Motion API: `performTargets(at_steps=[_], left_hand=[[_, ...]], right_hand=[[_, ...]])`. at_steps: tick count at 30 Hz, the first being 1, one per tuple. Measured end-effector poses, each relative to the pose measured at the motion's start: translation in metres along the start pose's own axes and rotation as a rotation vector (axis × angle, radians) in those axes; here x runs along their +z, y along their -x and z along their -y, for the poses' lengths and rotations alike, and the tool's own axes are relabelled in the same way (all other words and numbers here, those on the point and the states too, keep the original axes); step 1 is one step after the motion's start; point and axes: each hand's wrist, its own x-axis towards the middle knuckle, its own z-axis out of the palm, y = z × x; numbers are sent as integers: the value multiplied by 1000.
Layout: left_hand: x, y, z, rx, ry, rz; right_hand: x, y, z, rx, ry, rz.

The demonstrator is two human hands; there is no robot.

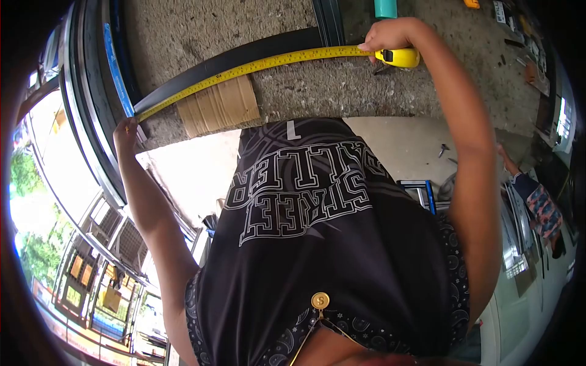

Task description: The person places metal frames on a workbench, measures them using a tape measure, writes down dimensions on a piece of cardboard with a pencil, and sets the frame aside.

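Note:
A yellow tape measure point(256, 64) is drawn out across the worktop along the near edge of a dark metal profile point(238, 49). At its left end, my left hand point(126, 132) is closed on the end of the blade, beside the tip of a blue-faced strip point(116, 70). My right hand point(390, 35) pinches the blade at the right, close to the tape's yellow case point(401, 58). Under the blade lies a piece of brown cardboard point(220, 105). Another dark profile point(329, 23) meets the long one near my right hand.
The worktop point(311, 91) is rough and speckled. Long metal profiles point(82, 91) run along the left side. A teal cylinder point(385, 8) stands beyond my right hand. Another person point(540, 204) is low at the right, near metal pieces point(516, 229). A dark tool point(444, 149) lies on the floor.

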Motion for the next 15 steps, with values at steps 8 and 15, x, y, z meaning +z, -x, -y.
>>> performTargets(at_steps=[8,15], left_hand=[[2,-5,2,-72,19,10],[1,2,-23,-169,-10,-41]], right_hand=[[-3,-6,-4,50,-195,94],[7,-13,-9,-41,-59,62]])
